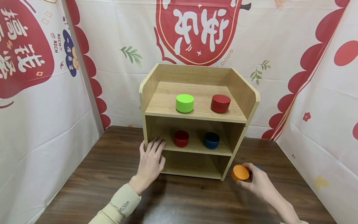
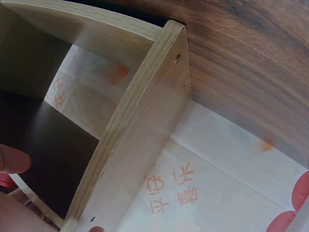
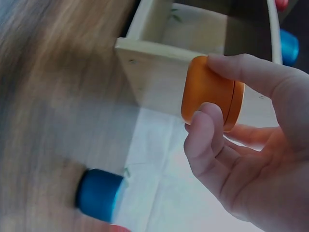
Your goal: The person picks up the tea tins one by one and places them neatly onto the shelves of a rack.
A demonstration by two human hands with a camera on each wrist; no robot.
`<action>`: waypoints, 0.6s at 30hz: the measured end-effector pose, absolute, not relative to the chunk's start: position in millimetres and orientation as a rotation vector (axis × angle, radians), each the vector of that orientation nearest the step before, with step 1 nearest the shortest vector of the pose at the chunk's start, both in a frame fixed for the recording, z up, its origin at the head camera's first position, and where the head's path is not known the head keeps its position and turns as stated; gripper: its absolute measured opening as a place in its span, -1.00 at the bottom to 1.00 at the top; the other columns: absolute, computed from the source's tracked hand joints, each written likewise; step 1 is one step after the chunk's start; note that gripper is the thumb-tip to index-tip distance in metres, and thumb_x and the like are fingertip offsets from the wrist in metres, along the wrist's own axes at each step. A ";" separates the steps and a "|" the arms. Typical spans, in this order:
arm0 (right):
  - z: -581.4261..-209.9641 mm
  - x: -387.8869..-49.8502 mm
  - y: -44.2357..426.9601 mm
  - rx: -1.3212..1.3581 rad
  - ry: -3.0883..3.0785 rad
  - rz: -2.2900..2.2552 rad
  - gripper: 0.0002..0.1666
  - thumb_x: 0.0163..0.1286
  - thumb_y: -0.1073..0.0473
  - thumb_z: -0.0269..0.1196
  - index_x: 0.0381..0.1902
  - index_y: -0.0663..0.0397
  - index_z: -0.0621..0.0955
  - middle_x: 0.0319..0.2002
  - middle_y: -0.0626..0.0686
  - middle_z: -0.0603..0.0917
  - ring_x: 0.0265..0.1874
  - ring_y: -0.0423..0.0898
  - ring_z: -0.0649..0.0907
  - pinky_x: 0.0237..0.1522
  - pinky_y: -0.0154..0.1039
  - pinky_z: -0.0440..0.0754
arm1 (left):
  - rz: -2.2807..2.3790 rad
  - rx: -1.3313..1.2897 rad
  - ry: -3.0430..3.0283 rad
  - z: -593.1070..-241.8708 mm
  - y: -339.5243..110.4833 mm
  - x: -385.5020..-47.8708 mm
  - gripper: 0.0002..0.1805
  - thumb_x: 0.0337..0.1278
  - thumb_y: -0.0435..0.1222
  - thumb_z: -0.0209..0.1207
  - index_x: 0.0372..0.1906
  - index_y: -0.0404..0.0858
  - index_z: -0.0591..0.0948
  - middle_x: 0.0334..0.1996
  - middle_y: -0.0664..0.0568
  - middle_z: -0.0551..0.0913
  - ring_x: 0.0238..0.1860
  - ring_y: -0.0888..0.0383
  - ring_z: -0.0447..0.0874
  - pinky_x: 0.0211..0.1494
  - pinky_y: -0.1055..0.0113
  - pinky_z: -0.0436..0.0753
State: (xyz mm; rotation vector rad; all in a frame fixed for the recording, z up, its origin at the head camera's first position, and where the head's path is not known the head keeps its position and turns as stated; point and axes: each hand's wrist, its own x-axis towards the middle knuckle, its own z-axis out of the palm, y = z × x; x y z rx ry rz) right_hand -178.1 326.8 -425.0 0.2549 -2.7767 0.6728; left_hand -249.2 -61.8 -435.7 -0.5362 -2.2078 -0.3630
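Observation:
My right hand [image 1: 258, 182] pinches an orange round tin [image 1: 240, 173] between thumb and fingers, just off the lower right side of a small wooden shelf [image 1: 195, 116]. In the right wrist view the orange tin [image 3: 207, 92] is held tilted, a lid seam showing. My left hand [image 1: 150, 158] grips the shelf's left front edge at the middle board. Its thumb [image 2: 13, 159] is under that board, and one fingertip [image 2: 96, 229] shows outside the side panel. Behind the right hand lies a blue tin [image 3: 100, 195], mostly hidden in the head view.
On the top board stand a green tin [image 1: 185, 103] and a red tin [image 1: 220, 104]. The middle board carries a dark red tin [image 1: 181, 138] and a dark blue tin [image 1: 211, 140]. Everything is on a brown wooden table [image 1: 106, 165], with printed white cloth [image 1: 112, 28] around it.

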 end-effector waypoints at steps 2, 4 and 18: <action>-419.9 -174.6 322.3 0.287 -2.770 0.672 -0.29 -0.12 0.10 0.55 0.00 0.21 0.54 -0.24 0.01 0.66 -0.36 -0.27 0.51 -0.36 -0.36 0.52 | -0.361 -0.535 -2.205 -435.9 -61.8 -249.5 -0.45 -0.10 -0.37 0.19 0.15 -0.18 0.57 0.17 -0.03 0.58 0.27 -0.03 0.45 0.28 -0.28 0.22; -415.5 -172.3 317.9 0.317 -2.763 0.670 -0.29 -0.12 0.10 0.55 0.00 0.21 0.54 -0.25 0.00 0.66 -0.37 -0.30 0.49 -0.38 -0.38 0.50 | -0.364 -0.536 -2.200 -435.8 -61.7 -249.5 -0.45 -0.11 -0.38 0.20 0.15 -0.19 0.58 0.17 -0.03 0.58 0.27 -0.03 0.46 0.28 -0.28 0.23; -408.5 -174.4 275.5 0.445 -2.711 0.760 -0.31 -0.06 0.09 0.53 0.05 0.12 0.54 -0.35 -0.11 0.57 -0.56 -0.35 0.37 -0.52 -0.43 0.36 | -0.365 -0.532 -2.207 -435.2 -61.3 -248.8 -0.44 -0.12 -0.38 0.20 0.16 -0.18 0.57 0.18 -0.03 0.58 0.27 -0.04 0.45 0.29 -0.28 0.22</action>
